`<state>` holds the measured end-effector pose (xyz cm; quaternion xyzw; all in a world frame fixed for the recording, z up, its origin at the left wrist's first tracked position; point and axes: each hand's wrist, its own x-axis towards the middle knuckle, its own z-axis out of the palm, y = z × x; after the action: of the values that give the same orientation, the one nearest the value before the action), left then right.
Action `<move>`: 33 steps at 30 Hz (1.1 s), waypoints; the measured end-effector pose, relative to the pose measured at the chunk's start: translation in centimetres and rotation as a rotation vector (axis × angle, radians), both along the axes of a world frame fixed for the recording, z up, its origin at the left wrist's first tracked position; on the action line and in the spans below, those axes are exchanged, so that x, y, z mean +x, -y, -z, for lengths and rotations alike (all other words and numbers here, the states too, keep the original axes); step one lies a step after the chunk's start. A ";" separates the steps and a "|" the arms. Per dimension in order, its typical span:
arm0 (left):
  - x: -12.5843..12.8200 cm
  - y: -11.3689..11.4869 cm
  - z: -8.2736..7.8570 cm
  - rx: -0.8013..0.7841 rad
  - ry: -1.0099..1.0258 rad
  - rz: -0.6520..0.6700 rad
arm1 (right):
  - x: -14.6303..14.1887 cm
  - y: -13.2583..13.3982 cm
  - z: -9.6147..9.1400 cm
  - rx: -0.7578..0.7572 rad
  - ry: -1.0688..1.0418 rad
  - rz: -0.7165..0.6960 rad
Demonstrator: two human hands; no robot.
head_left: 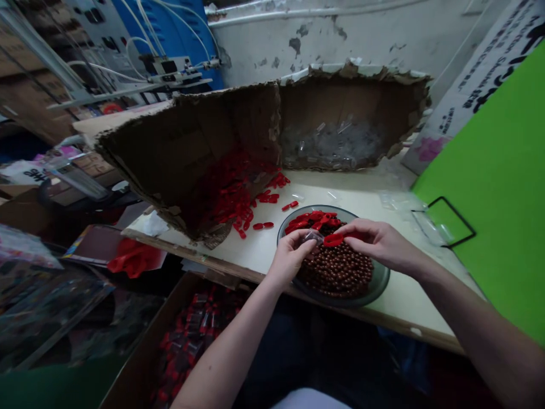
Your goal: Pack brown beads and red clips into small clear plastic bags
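Note:
My left hand (294, 250) pinches a small clear plastic case (314, 237) between thumb and fingers. Just to its right, my right hand (374, 241) grips a red plastic cap (333, 240) by its end, with the opening facing the clear case. A narrow gap seems to lie between the two parts. Both hands are over a grey round basin (381, 284). Many shiny brown beads (336, 272) fill it, and a heap of red plastic pieces (309, 220) lies on the beads at the far side.
A torn cardboard box (279, 113) holds red pieces (230, 187) on the left and clear cases (332, 142) on the right. Below the table edge stands a carton of red-and-clear pieces (193, 329). A green panel (494, 187) and black wire frame (462, 218) stand right.

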<state>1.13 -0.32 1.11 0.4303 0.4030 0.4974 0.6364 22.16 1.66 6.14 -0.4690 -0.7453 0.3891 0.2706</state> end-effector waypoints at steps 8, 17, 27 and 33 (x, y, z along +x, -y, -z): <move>1.2 0.7 -0.2 0.040 -0.071 0.113 | 1.3 0.0 -3.4 0.239 0.397 -0.106; 2.1 1.0 -0.4 0.099 -0.155 0.182 | 0.6 -0.5 -3.7 0.249 0.432 -0.176; 2.6 0.9 -0.2 0.091 -0.171 0.210 | 1.0 -0.8 -4.5 0.211 0.422 -0.219; 3.4 1.2 -0.4 0.046 -0.109 0.274 | 0.3 -0.7 -4.4 0.101 0.314 -0.184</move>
<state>4.57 -1.56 1.52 0.5222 0.3631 0.3909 0.6653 22.47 2.34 10.50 -0.4395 -0.8367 0.2963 0.1376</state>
